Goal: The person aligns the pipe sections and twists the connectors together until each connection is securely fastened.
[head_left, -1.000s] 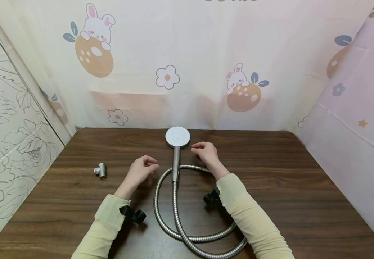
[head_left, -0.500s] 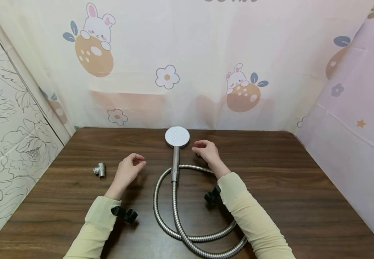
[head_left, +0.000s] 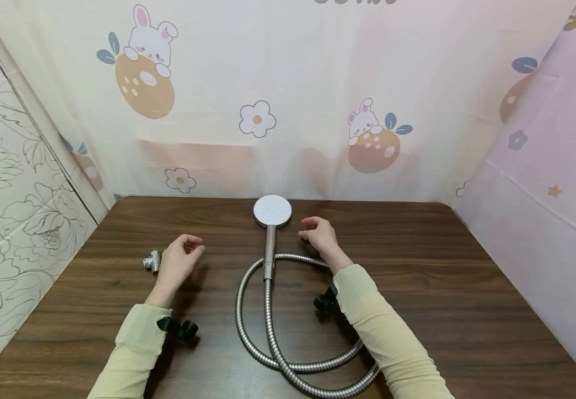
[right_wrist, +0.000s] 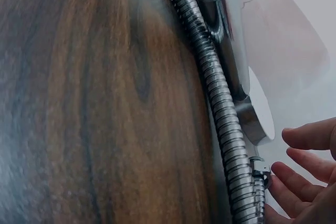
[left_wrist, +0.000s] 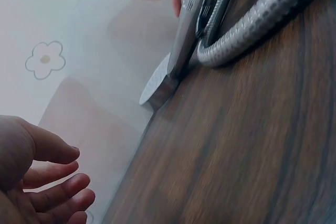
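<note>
A handheld shower head (head_left: pixel 273 210) with a white face lies at the back middle of the table, its chrome handle pointing toward me. From the handle, a metal shower hose (head_left: pixel 270 316) loops across the table and passes under my right forearm. My right hand (head_left: pixel 320 235) hovers right of the shower head, thumb and fingers apart. In the right wrist view, the hose's end nut (right_wrist: pixel 259 166) shows right by those fingertips. My left hand (head_left: pixel 177 264) is over the table at left, fingers loosely bent around nothing. It overlaps the edge of a small chrome T-shaped pipe fitting (head_left: pixel 151 261).
The brown wooden table (head_left: pixel 447 310) ends at a printed curtain (head_left: pixel 307 100) behind the shower head. A floral panel (head_left: pixel 23 194) stands along the left side, and a pinkish cloth (head_left: pixel 547 233) hangs at right. Black wrist mounts (head_left: pixel 178 328) sit on both sleeves.
My left hand has moved left, away from the shower head, to beside the chrome pipe fitting. The right hand has barely shifted. The shower head and hose lie as before.
</note>
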`<state>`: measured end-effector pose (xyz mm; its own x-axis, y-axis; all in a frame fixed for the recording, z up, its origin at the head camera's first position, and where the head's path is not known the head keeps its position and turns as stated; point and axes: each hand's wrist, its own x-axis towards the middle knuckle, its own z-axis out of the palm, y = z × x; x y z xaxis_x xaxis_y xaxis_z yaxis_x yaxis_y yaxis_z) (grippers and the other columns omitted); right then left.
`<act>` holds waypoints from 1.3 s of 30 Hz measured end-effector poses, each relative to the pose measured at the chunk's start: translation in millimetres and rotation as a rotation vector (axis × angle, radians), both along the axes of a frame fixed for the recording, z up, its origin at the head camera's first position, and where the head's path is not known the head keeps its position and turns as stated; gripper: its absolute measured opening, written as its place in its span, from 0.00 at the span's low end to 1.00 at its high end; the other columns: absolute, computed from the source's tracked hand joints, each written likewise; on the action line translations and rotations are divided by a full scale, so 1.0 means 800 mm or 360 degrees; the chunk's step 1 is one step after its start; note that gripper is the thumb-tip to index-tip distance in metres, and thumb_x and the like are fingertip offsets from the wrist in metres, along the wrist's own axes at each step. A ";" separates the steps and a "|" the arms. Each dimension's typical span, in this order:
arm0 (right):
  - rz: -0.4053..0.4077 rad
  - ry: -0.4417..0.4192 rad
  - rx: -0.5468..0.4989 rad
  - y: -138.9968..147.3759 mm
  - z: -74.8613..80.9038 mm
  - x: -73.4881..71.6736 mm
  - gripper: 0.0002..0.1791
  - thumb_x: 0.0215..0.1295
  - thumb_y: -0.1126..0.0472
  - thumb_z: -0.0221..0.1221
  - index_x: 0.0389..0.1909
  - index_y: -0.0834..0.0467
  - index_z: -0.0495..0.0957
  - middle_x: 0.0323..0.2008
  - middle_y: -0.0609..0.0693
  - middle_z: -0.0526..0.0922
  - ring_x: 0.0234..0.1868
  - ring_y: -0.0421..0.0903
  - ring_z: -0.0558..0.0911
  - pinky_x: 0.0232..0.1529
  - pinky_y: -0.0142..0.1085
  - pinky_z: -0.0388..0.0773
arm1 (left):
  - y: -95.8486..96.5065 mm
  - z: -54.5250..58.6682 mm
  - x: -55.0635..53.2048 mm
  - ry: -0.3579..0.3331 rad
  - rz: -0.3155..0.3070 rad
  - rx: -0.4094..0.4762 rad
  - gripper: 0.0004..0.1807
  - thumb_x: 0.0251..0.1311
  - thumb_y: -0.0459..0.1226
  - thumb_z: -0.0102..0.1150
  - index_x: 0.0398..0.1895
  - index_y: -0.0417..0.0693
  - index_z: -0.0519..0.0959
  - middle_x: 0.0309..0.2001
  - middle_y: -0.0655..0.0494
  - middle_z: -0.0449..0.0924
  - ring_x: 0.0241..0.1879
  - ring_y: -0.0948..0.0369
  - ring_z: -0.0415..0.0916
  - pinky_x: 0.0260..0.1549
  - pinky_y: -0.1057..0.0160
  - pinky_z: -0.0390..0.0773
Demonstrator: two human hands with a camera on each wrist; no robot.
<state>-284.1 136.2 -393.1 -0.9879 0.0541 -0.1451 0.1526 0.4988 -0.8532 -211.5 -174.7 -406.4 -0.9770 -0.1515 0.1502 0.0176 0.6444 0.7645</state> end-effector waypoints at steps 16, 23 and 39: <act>-0.0060 -0.0045 0.0173 0.000 -0.013 -0.007 0.21 0.56 0.68 0.58 0.53 0.59 0.73 0.51 0.55 0.75 0.52 0.52 0.73 0.45 0.41 0.72 | -0.025 -0.005 0.009 0.0129 0.0282 -0.0305 0.10 0.59 0.36 0.49 0.40 0.42 0.76 0.41 0.44 0.73 0.40 0.48 0.71 0.34 0.48 0.68; -0.0078 -0.0082 0.0249 -0.001 -0.013 -0.005 0.21 0.55 0.69 0.58 0.52 0.59 0.73 0.50 0.56 0.76 0.51 0.52 0.73 0.44 0.41 0.72 | -0.039 -0.006 0.008 0.0057 0.0350 -0.0288 0.12 0.58 0.36 0.49 0.42 0.40 0.76 0.43 0.40 0.72 0.43 0.44 0.68 0.36 0.46 0.68; -0.0044 -0.0109 0.0367 0.000 -0.014 -0.008 0.22 0.49 0.71 0.62 0.49 0.60 0.75 0.44 0.56 0.78 0.43 0.51 0.75 0.36 0.37 0.73 | -0.054 -0.012 0.007 -0.0008 0.0463 -0.0311 0.18 0.57 0.35 0.49 0.48 0.34 0.73 0.52 0.30 0.64 0.48 0.36 0.57 0.48 0.41 0.54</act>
